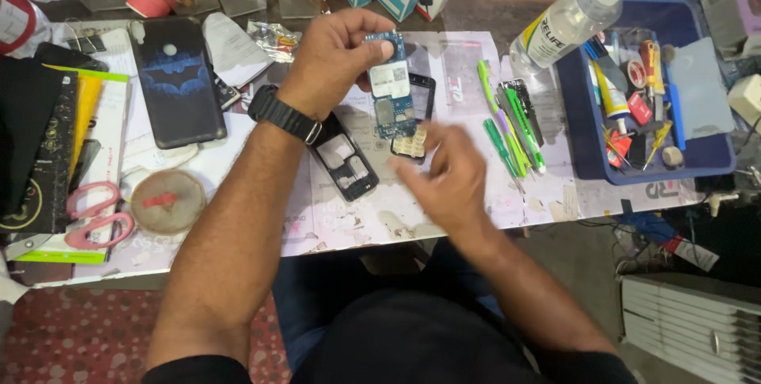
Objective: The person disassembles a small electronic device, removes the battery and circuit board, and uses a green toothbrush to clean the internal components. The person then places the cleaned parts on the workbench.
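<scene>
Head view, looking down at a cluttered table (357, 229). Left hand (337, 59), a black watch on its wrist, is closed in a pinch on the top end of a blue circuit board (392, 87), held upright above the table with thumb on its face. Right hand (444, 174) hovers just below the board, blurred, fingers loosely spread and holding nothing visible. Beneath the board lie a black phone frame (422, 95) and a keypad (411, 145); a phone back shell (346, 158) lies just beside the left wrist. Green-handled tools (507, 126) lie near the right hand, a blue tray (579, 138) beyond them. Bare paper-covered table remains between the right hand and the near edge.
</scene>
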